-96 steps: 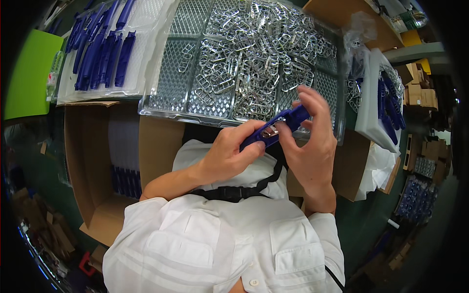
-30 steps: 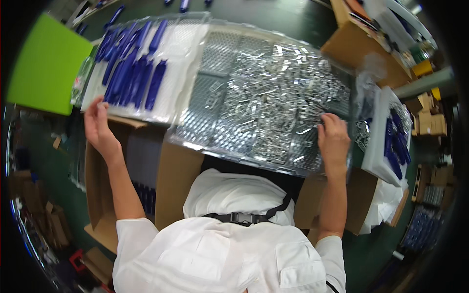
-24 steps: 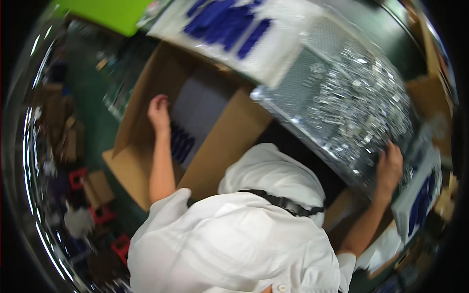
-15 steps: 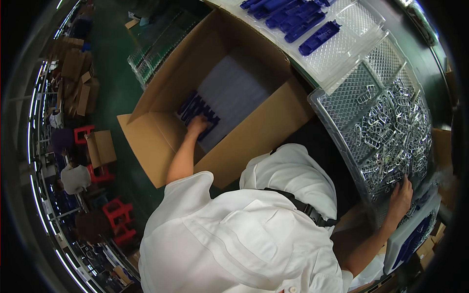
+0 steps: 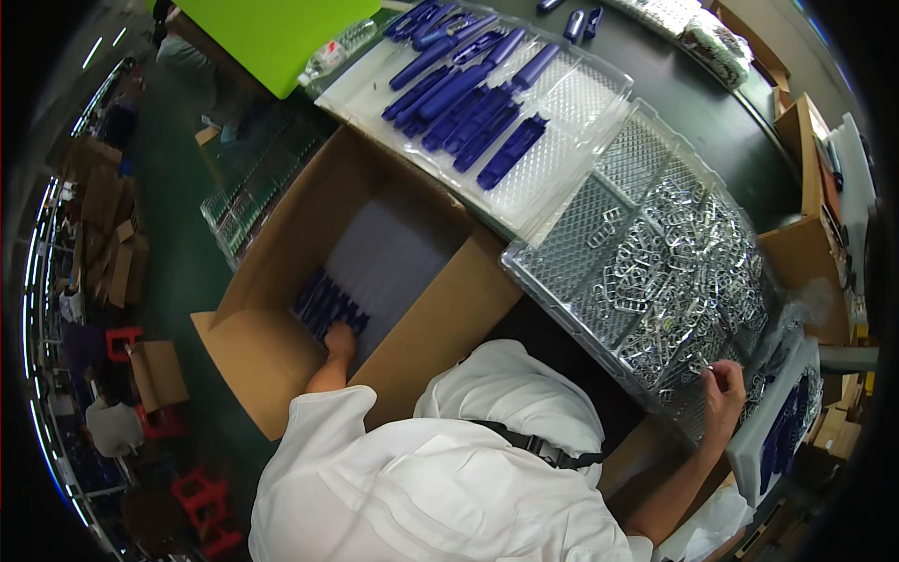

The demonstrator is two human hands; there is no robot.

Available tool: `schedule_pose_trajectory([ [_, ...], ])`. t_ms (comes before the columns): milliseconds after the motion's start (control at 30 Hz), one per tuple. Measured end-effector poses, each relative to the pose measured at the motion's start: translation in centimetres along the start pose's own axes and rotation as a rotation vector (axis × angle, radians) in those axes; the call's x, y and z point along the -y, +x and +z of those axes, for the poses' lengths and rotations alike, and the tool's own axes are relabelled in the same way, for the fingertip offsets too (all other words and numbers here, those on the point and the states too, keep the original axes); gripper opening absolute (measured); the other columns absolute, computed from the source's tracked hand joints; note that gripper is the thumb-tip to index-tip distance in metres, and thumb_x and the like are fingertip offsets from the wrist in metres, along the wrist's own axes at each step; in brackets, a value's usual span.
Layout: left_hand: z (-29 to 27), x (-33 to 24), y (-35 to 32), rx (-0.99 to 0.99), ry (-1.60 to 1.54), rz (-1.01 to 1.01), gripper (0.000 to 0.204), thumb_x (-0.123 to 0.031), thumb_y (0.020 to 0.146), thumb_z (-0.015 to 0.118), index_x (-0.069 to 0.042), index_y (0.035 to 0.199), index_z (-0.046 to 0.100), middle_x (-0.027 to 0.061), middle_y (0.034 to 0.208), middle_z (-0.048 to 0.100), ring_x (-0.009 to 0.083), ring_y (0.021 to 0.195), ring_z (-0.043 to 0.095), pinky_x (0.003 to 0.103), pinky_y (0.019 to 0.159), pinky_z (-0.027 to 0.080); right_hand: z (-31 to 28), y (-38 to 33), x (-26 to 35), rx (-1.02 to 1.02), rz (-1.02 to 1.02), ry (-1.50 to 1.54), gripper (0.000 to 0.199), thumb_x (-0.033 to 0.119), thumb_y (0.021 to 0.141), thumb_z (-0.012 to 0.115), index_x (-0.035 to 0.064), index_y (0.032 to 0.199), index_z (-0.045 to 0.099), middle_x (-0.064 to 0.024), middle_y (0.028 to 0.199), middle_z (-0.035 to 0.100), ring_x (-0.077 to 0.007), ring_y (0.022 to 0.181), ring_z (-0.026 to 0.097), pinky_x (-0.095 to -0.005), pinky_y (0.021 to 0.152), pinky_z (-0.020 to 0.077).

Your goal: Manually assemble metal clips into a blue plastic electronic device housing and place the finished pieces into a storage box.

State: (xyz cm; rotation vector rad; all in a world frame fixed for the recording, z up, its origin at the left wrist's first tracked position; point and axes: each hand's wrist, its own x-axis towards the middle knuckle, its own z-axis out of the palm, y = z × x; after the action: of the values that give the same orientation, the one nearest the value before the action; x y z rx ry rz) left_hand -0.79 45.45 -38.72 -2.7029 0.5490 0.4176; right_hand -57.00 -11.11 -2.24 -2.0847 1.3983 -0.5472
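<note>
My left hand (image 5: 339, 341) reaches down into an open cardboard box (image 5: 440, 309), its fingers closed at the near end of a row of blue plastic parts (image 5: 321, 304). Its fingertips are partly hidden among them. On the right, my right hand (image 5: 724, 398) pinches a small shiny metal clip (image 5: 703, 362) between thumb and fingers. That hand is over the near edge of a clear divided tray (image 5: 562, 276), where many loose metal clips (image 5: 679, 262) lie heaped.
Beyond the box, a clear textured tray (image 5: 571, 98) carries long blue plastic pieces (image 5: 468, 103). A plastic bottle (image 5: 332, 54) lies beside it, near a bright green panel (image 5: 267, 33). At right is a white container (image 5: 760, 431) with blue parts. Red stools (image 5: 199, 496) stand on the floor at left.
The view has shifted, showing more of the far table. My right hand has lifted from among the clips, with its fingers now pinched together. My left hand stays at the blue parts.
</note>
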Motion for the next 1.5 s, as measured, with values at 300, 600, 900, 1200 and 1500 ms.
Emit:
schedule_pose_trajectory([
  [300, -7.6, -2.6, -3.2, -0.151, -0.278, 0.081, 0.057, -0.038, 0.073, 0.088, -0.004, 0.114, 0.067, 0.0217, 0.115, 0.073, 0.0403, 0.105, 0.072, 0.05, 0.092, 0.058, 1.6, -1.0, 0.8, -0.246, -0.205, 0.263, 0.009, 0.002, 0.096, 0.075, -0.0008, 0.104, 0.073, -0.0034, 0.096, 0.072, -0.0104, 0.086, 0.065, -0.0239, 0.078, 0.0514],
  [600, -23.3, -7.5, -5.1, -0.415, -1.643, 0.149, 0.033, -0.033, 0.11, 0.057, -0.004, 0.124, 0.064, 0.0024, 0.093, 0.068, 0.0111, 0.075, 0.067, 0.028, 0.071, 0.054, -0.7, -2.3, 3.6, -0.211, 0.058, 0.624, 0.019, 0.006, 0.099, 0.072, -0.0021, 0.117, 0.075, -0.0042, 0.099, 0.074, -0.0108, 0.09, 0.068, -0.0251, 0.082, 0.0538],
  [900, -43.6, -28.8, -24.5, 0.919, -1.82, 0.895, 0.049, -0.04, 0.114, 0.039, -0.002, 0.14, 0.056, 0.0176, 0.102, 0.073, 0.0179, 0.07, 0.07, 0.03, 0.063, 0.059, -1.2, -5.1, 6.4, -0.187, 0.067, 0.944, 0.015, 0.001, 0.096, 0.077, -0.0008, 0.11, 0.075, -0.0022, 0.096, 0.075, -0.0064, 0.087, 0.068, -0.0199, 0.078, 0.053],
  [1200, -43.9, -38.7, -29.6, 1.379, -1.451, 1.141, 0.054, -0.029, 0.102, 0.045, 0.0, 0.147, 0.055, 0.0138, 0.108, 0.073, 0.0139, 0.078, 0.066, 0.028, 0.065, 0.054, -3.3, -9.1, 9.1, -0.311, -0.14, 0.492, 0.015, -0.005, 0.085, 0.08, -0.0014, 0.098, 0.073, -0.0088, 0.107, 0.071, -0.0148, 0.095, 0.068, -0.028, 0.085, 0.0541],
  [1500, -43.5, -39.0, -29.3, 1.268, -1.419, 1.281, 0.051, -0.004, 0.093, 0.048, 0.003, 0.143, 0.057, 0.0115, 0.105, 0.073, 0.0098, 0.075, 0.062, 0.025, 0.064, 0.05, -1.6, -8.3, 11.5, -0.357, -0.238, 0.154, 0.016, -0.005, 0.076, 0.08, -0.0021, 0.089, 0.072, -0.0212, 0.134, 0.065, -0.0349, 0.118, 0.066, -0.0417, 0.1, 0.0532],
])
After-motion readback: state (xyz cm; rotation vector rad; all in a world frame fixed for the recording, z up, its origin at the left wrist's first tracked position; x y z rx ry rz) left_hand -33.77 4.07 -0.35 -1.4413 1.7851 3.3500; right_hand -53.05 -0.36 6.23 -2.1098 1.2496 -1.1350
